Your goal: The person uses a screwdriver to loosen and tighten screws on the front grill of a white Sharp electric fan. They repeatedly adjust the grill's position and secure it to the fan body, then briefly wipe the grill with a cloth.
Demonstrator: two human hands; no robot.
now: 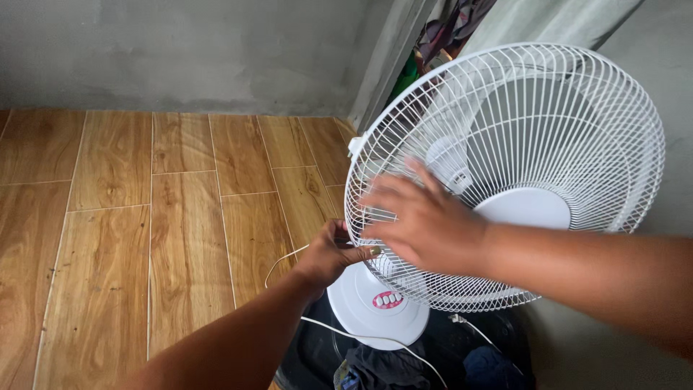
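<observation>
the right hand (pixel 426 224) lies flat on the front of the fan's white wire guard (pixel 548 115), fingers spread and pointing left, palm pressed against the wires in the lower left part of the guard. the left hand (pixel 333 253) reaches up from below and is closed at the left rim of the guard, fingertips pinching the rim wire just beside the right hand; the two hands are near each other but do not touch.

the fan (pixel 505 173) stands upright in the right half of the view, its round guard facing the person. behind the wires show pale blades and a white hub cap (pixel 523 208) at the centre. below the guard sits the fan's round white base (pixel 368 303) with a row of pink-red buttons (pixel 388 299). a thin white cord (pixel 285 256) curls away to the left past the left wrist and another stretch runs down across the base.

the base rests over a dark round tub (pixel 462 347) holding dark cloth (pixel 382 365). the floor (pixel 144 217) to the left is wood-look tile, meeting a grey bare wall (pixel 180 50). behind the fan hangs a pale curtain (pixel 548 18), with clothes (pixel 455 29) in the gap beside it.
</observation>
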